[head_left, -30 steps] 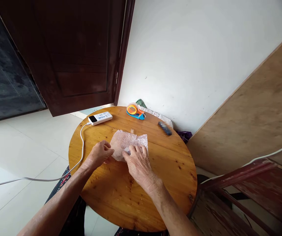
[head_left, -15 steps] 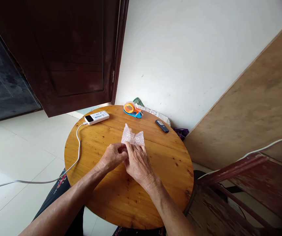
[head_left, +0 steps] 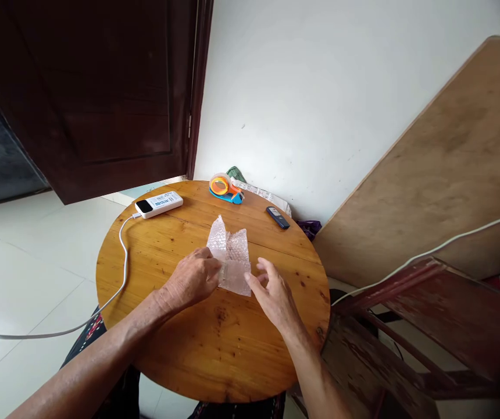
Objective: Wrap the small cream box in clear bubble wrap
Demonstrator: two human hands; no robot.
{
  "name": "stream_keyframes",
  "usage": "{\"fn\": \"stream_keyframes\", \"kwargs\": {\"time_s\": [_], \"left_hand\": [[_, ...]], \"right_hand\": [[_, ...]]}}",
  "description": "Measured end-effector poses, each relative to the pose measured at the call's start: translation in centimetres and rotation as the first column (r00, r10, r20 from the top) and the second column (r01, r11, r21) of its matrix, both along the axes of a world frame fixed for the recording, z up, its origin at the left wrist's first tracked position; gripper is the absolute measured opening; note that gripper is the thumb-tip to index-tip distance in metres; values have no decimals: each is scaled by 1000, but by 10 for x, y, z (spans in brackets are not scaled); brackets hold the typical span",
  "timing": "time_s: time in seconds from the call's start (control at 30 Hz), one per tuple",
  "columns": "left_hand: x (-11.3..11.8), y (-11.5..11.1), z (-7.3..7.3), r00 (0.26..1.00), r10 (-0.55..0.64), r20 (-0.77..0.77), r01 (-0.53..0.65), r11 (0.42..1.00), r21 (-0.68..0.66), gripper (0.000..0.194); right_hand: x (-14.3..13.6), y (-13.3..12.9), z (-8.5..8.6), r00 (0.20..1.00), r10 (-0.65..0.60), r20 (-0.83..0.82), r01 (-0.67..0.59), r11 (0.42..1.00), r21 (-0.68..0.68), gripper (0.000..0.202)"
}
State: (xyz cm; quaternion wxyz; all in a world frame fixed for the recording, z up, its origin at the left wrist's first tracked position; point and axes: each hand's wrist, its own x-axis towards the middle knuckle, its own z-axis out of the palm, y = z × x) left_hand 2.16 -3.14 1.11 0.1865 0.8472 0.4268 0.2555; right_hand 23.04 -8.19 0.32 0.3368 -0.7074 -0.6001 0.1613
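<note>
A small piece of clear bubble wrap (head_left: 238, 273) lies near the middle of the round wooden table (head_left: 219, 349). It looks folded, with two loose flaps standing up at its far side. My left hand (head_left: 197, 270) is closed at its left edge, thumb and fingers pinching the wrap. At the right edge my right hand (head_left: 271, 291) is open, fingers apart, the thumb tip close to or touching the wrap. Whether anything sits inside the wrap I cannot tell.
A white power bank (head_left: 160, 204) with a cable (head_left: 124, 256) lies at the table's back left. An orange and blue tape dispenser (head_left: 226, 189) stands at the far edge. A dark handheld device (head_left: 277, 217) lies at the back right. A red wooden chair (head_left: 407, 297) stands to the right.
My right hand has come off the top of the bubble wrap and moved right, opening. More of the wrap shows. My left hand stays at its left side. The view has shifted slightly right.
</note>
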Motion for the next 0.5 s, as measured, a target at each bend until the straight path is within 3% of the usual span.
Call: {"fn": "stream_keyframes", "kwargs": {"time_s": [0.1, 0.23, 0.37, 0.5], "left_hand": [[-2, 3, -14, 996, -32, 80, 20, 988, 152, 16], [-5, 7, -30, 981, -96, 167, 54, 969, 240, 19], [-6, 10, -37, 966, -154, 206, 111, 972, 208, 18], [-4, 9, -35, 958, -188, 218, 158, 977, 146, 20]], "right_hand": [[-4, 7, -2, 997, -5, -72, -9, 983, -184, 66], [-10, 18, 0, 997, -69, 24, 72, 983, -166, 71], [-1, 20, 1, 983, -160, 86, 170, 978, -117, 74], [0, 18, -3, 996, -82, 44, 89, 981, -171, 72]]}}
